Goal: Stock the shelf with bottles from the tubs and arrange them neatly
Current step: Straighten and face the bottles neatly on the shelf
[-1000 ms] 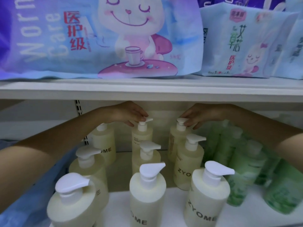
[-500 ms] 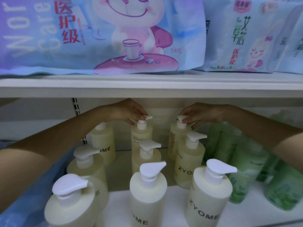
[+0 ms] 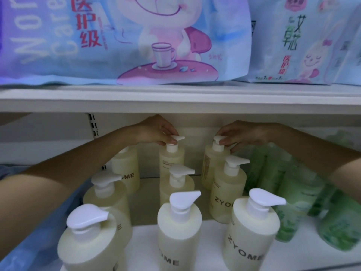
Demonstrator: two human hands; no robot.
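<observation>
Barely shifted over the last second. Still pinching, with the left hand (image 3: 154, 130), the white pump head (image 3: 176, 138) of the middle back-row pump bottle (image 3: 172, 159), nozzle pointing right as before. Still grasping, with the right hand (image 3: 244, 133), fingers (image 3: 224, 142) curled round the pump (image 3: 218, 139) of the neighbouring back-row bottle (image 3: 213, 165), its cap now a little more uncovered, printed panel turned sideways rather than front. Both upright at the rear of the lower shelf (image 3: 211, 237), behind two further rows of the same pale yellow bottles, near the green bottles (image 3: 289, 192). Probably squaring up the last row, not fetching new stock. Likely still needing a small twist to bring that label forward.
</observation>
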